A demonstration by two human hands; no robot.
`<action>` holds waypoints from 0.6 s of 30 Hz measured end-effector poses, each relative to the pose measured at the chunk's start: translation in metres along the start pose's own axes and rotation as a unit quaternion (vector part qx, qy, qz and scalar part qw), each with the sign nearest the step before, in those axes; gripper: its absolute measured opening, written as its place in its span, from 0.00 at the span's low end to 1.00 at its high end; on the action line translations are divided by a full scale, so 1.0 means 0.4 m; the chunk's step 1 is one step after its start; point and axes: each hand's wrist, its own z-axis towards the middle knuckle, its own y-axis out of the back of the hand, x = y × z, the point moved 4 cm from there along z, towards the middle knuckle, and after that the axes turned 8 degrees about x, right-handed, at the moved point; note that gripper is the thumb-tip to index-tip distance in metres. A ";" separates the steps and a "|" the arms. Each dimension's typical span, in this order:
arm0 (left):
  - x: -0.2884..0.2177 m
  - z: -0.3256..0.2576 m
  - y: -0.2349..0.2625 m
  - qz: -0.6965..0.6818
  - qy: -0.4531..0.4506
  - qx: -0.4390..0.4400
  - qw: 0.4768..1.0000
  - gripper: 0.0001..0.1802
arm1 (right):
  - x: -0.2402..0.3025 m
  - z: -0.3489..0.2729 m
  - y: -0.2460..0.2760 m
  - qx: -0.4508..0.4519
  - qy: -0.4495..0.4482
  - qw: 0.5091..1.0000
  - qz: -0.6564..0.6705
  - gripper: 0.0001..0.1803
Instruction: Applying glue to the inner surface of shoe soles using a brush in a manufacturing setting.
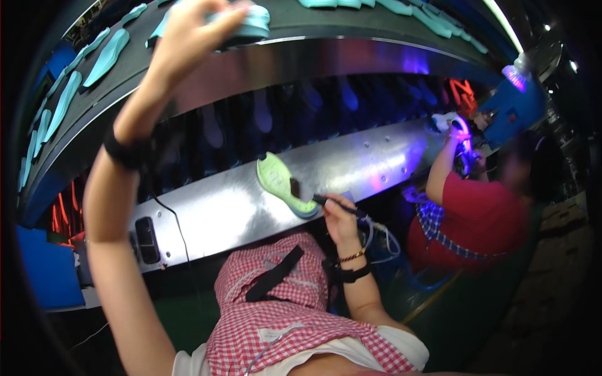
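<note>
My left hand is raised over the upper belt, slightly blurred, its thumb and fingers closed round a turquoise shoe sole. On the metal ledge in front of me lies a pale green shoe sole with a blue edge at its near end. My right hand grips a black-handled brush with a clear tube trailing from its back end. The brush tip meets the near end of the green sole, beside a dark patch.
Turquoise soles line the curved dark belt. Beneath it, more soles stand in a shadowed lower level. A black rectangular object sits on the metal ledge. At right, a person in red works under a purple lamp.
</note>
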 end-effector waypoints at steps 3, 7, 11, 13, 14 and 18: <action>0.012 -0.208 0.014 -0.320 0.015 -0.260 0.911 0.13 | 0.003 0.017 0.000 -0.045 -0.006 0.999 -0.024 0.11; 0.055 -0.411 -0.101 -0.625 0.312 0.023 0.715 0.23 | 0.002 0.036 0.003 -0.056 0.013 0.997 -0.058 0.11; 0.029 -0.620 -0.134 -0.666 0.325 0.089 0.665 0.37 | 0.010 0.048 0.013 -0.073 0.018 0.994 -0.080 0.11; 0.013 -0.714 -0.166 -0.774 0.309 0.067 0.549 0.43 | 0.011 0.054 0.012 -0.116 -0.012 0.989 -0.093 0.10; 0.004 -0.750 -0.194 -0.836 0.305 0.091 0.446 0.46 | 0.012 0.058 -0.001 -0.093 -0.005 0.991 -0.093 0.10; 0.039 -0.830 -0.293 -0.805 0.402 0.060 0.432 0.40 | -0.021 0.068 -0.098 0.023 -0.010 0.996 -0.080 0.12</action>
